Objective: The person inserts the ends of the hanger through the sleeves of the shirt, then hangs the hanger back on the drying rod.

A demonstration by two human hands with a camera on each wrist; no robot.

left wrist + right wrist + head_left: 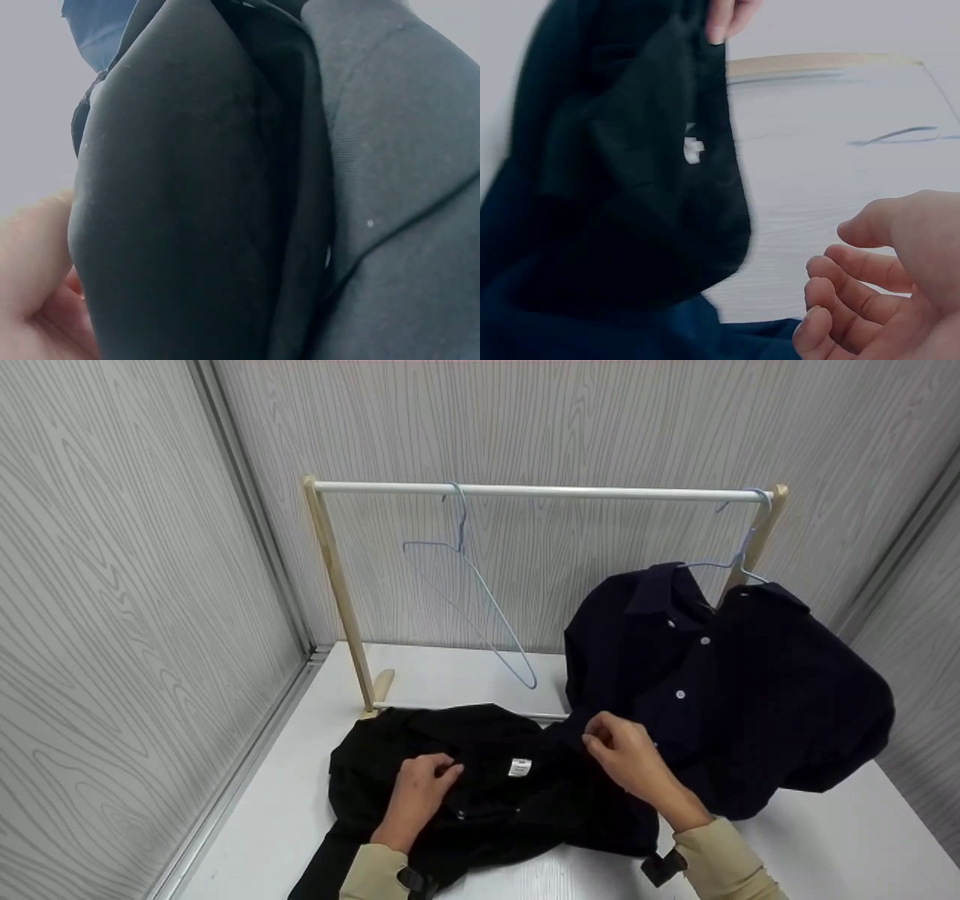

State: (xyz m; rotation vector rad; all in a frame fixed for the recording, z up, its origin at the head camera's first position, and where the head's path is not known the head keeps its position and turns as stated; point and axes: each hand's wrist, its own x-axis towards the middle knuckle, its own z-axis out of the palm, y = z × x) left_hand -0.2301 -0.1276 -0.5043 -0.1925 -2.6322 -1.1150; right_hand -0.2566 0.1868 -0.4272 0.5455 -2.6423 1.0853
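A black shirt point(555, 817) with a white label point(519, 767) lies rumpled in front of the rack. My left hand point(420, 791) pinches its edge; in the right wrist view the left fingertips point(718, 34) are on the dark cloth. Black cloth point(180, 195) fills most of the left wrist view and hides most of that hand. My right hand point(630, 754) is over the shirt's right side, near the hanging navy shirt point(630, 652). Its fingers point(855, 300) are loosely bent and hold nothing, apart from the cloth.
A wood-ended clothes rack with a white rail point(570, 492) stands on the white table point(255, 840). An empty blue wire hanger point(495, 604) hangs left of centre. Another hanger point(739, 559) at the right end carries the navy shirt. Grey patterned walls point(127, 585) enclose the table.
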